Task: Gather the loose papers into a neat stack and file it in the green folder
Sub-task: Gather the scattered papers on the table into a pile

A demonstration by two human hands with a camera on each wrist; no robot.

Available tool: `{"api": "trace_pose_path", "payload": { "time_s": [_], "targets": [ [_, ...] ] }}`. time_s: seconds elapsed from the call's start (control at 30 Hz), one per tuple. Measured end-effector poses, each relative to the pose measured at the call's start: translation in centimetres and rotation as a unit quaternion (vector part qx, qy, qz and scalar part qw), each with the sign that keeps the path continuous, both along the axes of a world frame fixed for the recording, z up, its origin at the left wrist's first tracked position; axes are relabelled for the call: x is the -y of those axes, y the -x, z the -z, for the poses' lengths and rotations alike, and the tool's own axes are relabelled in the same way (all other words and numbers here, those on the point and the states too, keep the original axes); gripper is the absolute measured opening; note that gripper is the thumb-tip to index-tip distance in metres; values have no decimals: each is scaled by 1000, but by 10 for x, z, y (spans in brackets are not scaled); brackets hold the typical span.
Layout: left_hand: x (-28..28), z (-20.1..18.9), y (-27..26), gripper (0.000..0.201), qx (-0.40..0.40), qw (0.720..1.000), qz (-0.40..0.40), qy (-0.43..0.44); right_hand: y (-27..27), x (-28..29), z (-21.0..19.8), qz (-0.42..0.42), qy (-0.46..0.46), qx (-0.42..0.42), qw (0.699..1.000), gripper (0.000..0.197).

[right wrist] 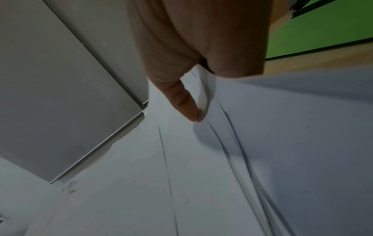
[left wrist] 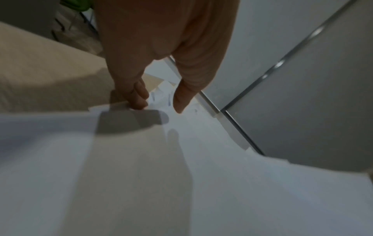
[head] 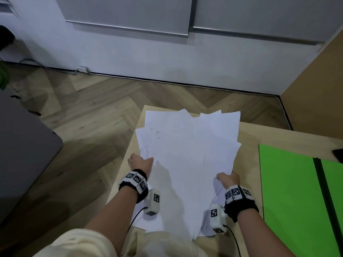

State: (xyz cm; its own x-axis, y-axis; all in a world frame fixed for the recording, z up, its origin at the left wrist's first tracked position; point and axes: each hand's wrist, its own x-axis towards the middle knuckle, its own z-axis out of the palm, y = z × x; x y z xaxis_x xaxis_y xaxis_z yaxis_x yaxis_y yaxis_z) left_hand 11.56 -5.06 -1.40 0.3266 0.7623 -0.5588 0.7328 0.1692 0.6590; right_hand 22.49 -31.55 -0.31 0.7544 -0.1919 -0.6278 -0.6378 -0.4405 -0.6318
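A fanned, uneven bundle of white papers (head: 189,154) is tilted up over the light wooden table (head: 246,138). My left hand (head: 141,162) grips its left edge; in the left wrist view the thumb lies on top of the papers (left wrist: 181,175) and the fingers (left wrist: 139,94) curl under. My right hand (head: 228,179) pinches the right lower edge, thumb pressed on the sheets (right wrist: 222,159). A few sheets (head: 148,222) lie flat under the bundle near me. The green folder (head: 289,191) lies open on the table to the right, also visible as a green folder corner (right wrist: 315,32).
The table's left edge drops to a herringbone wood floor (head: 89,112). A grey cushion or seat (head: 24,145) stands at the left. White wall and grey cabinet doors (head: 130,13) lie ahead. A dark object (head: 338,154) sits at the folder's far right.
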Motion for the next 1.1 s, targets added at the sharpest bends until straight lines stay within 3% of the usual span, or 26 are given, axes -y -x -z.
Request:
{"api": "trace_pose_path", "payload": {
  "time_s": [0.1, 0.37, 0.57, 0.7, 0.83, 0.9, 0.97, 1.07, 1.1],
  "targets": [
    [1, -4, -7, 65, -16, 1000, -13, 23, -5, -12, -5, -7, -25, -18, 999, 82],
    [-3, 19, -19, 90, -35, 997, 49, 47, -13, -18, -2, -9, -62, -79, 995, 62],
    [11, -2, -14, 69, 39, 990, 85, 106, -6, -5, 6, -11, -59, -58, 997, 72],
    [20, 2, -3, 65, 33, 982, 119, 143, -2, 1, 2, -39, -85, -66, 993, 62],
    [4, 21, 25, 89, 19, 948, 146, 282, 5, 25, 20, -58, -145, -78, 985, 100],
    [-10, 35, 40, 81, 7, 933, 165, 320, 11, 38, 29, -64, -191, -114, 973, 113],
    [-11, 28, 48, 76, 9, 928, 158, 336, 24, 36, 23, -55, -215, -108, 969, 112],
    [0, 16, 43, 74, 45, 961, 152, 226, 33, 25, 19, -91, -196, -54, 975, 119],
    [4, 10, 37, 79, 44, 972, 155, 172, 36, 21, 15, -100, -168, -38, 980, 112]
  ]
}}
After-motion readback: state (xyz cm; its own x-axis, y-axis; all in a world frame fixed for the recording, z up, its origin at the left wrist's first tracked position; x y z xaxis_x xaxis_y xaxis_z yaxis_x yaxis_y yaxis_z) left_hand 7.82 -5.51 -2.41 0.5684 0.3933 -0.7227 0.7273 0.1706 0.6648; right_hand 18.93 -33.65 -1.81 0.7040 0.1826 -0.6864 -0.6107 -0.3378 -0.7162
